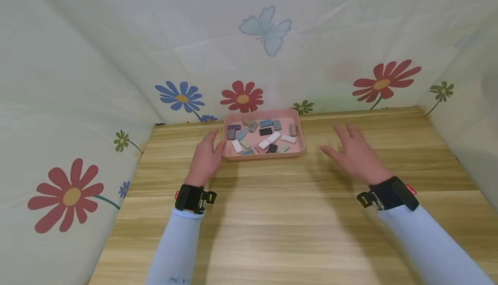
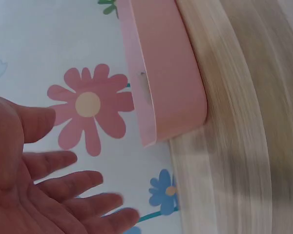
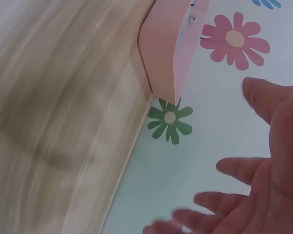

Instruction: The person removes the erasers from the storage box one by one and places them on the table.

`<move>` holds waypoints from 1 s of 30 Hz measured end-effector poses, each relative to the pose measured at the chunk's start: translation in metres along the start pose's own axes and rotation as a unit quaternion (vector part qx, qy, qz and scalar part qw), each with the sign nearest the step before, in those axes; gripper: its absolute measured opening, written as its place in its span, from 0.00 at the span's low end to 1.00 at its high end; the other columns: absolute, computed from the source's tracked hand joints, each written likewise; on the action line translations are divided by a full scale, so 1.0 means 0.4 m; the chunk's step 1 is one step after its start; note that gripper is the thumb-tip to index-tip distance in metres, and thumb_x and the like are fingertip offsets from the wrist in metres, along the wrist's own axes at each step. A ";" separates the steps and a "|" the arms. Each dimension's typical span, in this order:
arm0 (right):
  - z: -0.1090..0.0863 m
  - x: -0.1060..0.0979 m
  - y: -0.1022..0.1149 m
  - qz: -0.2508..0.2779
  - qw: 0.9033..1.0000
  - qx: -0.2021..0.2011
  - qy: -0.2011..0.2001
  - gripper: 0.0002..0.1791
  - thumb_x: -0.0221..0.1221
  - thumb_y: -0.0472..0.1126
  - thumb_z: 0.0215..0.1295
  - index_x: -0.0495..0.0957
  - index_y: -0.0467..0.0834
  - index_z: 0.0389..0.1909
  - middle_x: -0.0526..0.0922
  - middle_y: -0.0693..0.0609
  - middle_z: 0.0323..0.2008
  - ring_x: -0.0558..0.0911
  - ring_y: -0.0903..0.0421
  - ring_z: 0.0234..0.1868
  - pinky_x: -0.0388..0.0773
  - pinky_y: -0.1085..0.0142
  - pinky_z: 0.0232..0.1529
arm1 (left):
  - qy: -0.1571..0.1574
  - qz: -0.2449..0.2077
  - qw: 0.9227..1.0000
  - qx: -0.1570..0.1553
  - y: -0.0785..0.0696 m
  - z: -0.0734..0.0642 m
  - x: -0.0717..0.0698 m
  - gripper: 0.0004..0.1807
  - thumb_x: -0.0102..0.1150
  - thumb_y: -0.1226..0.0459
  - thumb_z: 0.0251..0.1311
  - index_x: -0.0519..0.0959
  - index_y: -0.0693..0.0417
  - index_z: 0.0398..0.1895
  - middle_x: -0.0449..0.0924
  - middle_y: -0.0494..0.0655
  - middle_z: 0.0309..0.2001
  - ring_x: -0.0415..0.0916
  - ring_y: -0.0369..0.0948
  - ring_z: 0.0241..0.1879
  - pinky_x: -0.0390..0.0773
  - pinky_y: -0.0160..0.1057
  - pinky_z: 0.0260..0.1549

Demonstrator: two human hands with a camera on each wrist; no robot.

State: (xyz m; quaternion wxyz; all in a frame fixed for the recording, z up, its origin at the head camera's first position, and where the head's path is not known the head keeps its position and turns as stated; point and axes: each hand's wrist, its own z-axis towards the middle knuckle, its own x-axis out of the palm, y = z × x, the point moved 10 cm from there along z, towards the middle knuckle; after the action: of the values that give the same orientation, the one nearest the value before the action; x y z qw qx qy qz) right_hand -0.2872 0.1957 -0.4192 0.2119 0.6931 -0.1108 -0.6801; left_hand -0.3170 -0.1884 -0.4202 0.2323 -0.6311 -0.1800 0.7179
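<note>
A shallow pink tray (image 1: 262, 156) stands at the back of the wooden table, its long side along the wall. Inside lie several small flat blocks, among them a white block (image 1: 237, 146), a black block (image 1: 266, 132), a blue block (image 1: 266, 123) and a purple piece (image 1: 234, 127). My left hand (image 1: 206, 157) hovers at the tray's left end, fingers extended and thumb near the rim. To the tray's right, apart from it, my right hand (image 1: 358, 155) is held over the table with fingers spread. Both palms are bare, as the wrist views show.
Behind the wooden table (image 1: 272, 216) hangs a white cloth (image 1: 210, 30) printed with flowers and a butterfly; it also closes off both sides. Each wrist wears a black strap (image 1: 190, 198) with a small camera. The tray's back edge is close to the cloth.
</note>
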 end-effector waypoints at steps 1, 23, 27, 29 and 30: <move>0.010 0.001 0.005 0.010 1.000 0.001 0.003 0.52 0.44 0.73 0.58 0.44 0.43 0.73 0.41 0.32 0.72 0.48 0.29 0.69 0.51 0.32 0.60 | -0.002 -0.022 1.000 -0.011 0.007 0.009 0.000 0.33 0.41 0.46 0.67 0.58 0.53 0.70 0.61 0.57 0.68 0.59 0.52 0.68 0.65 0.51 0.62; 0.206 0.152 0.067 0.107 0.992 0.061 0.018 0.24 0.60 0.39 0.59 0.73 0.30 0.55 0.81 0.37 0.45 0.80 0.47 0.40 0.78 0.58 0.38 | -0.036 -0.079 0.983 -0.163 0.116 0.091 0.071 0.12 0.57 0.62 0.57 0.84 0.60 0.36 0.83 0.54 0.37 0.78 0.46 0.33 0.76 0.38 0.28; 0.203 0.163 0.062 0.113 0.991 0.072 0.015 0.19 0.59 0.36 0.58 0.77 0.32 0.50 0.82 0.41 0.38 0.78 0.52 0.31 0.73 0.66 0.29 | -0.037 -0.068 0.984 -0.163 0.113 0.093 0.068 0.11 0.58 0.62 0.56 0.84 0.60 0.37 0.84 0.53 0.37 0.79 0.46 0.35 0.78 0.41 0.32; 0.199 0.159 0.063 0.108 0.992 0.071 0.007 0.16 0.58 0.35 0.58 0.79 0.33 0.47 0.82 0.42 0.37 0.77 0.52 0.29 0.71 0.67 0.25 | -0.037 -0.067 0.985 -0.157 0.111 0.097 0.071 0.11 0.59 0.63 0.55 0.84 0.60 0.38 0.84 0.53 0.38 0.80 0.46 0.36 0.79 0.42 0.33; 0.197 0.155 0.063 0.105 0.992 0.070 0.004 0.16 0.58 0.35 0.58 0.79 0.33 0.46 0.82 0.42 0.36 0.77 0.53 0.28 0.71 0.68 0.24 | -0.037 -0.067 0.985 -0.153 0.108 0.100 0.073 0.11 0.59 0.64 0.55 0.85 0.60 0.38 0.85 0.53 0.37 0.80 0.46 0.36 0.79 0.42 0.33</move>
State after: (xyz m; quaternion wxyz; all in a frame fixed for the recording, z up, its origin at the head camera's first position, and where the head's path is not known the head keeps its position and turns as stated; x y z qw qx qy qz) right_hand -0.3585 0.1348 -0.4624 0.2331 0.6933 -0.2294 -0.6421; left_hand -0.3641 -0.2064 -0.4624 0.1740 -0.6187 -0.3376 0.6877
